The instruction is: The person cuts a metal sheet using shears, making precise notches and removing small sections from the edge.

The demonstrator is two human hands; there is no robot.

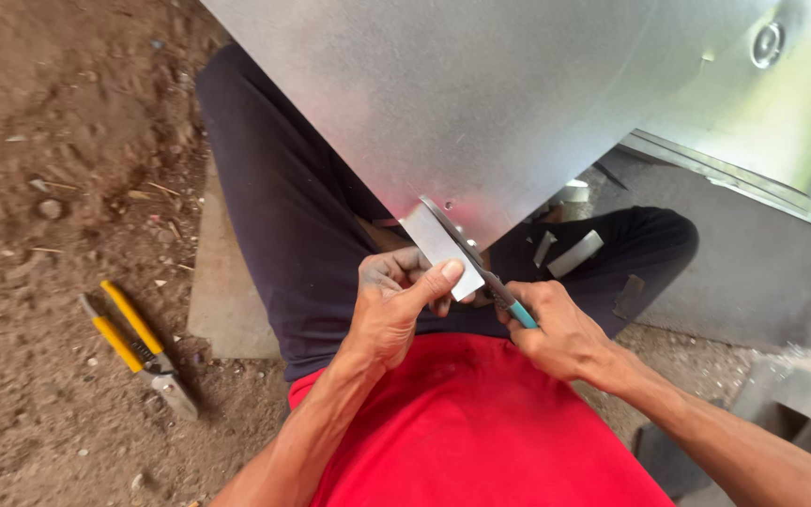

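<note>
Person seen from above: red top, dark trousers, bare forearms.

Red shirt, plain, no print visible, smooth fabric with soft folds across the belly. Trousers very dark navy or black, loose cloth, slightly creased at the thigh. Both arms uncovered from at least the elbow down; no sleeves in view. Left hand and right hand without gloves, rings or watch; left fingers smudged with grey grime.

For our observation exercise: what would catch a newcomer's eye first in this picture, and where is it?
A large shiny metal sheet fills the upper middle, its lower corner reaching the person's lap. There the left hand pinches a small metal strip at the sheet's corner, while the right hand grips a teal-handled tool against it. Yellow-handled snips lie on the dirt at left.
</note>
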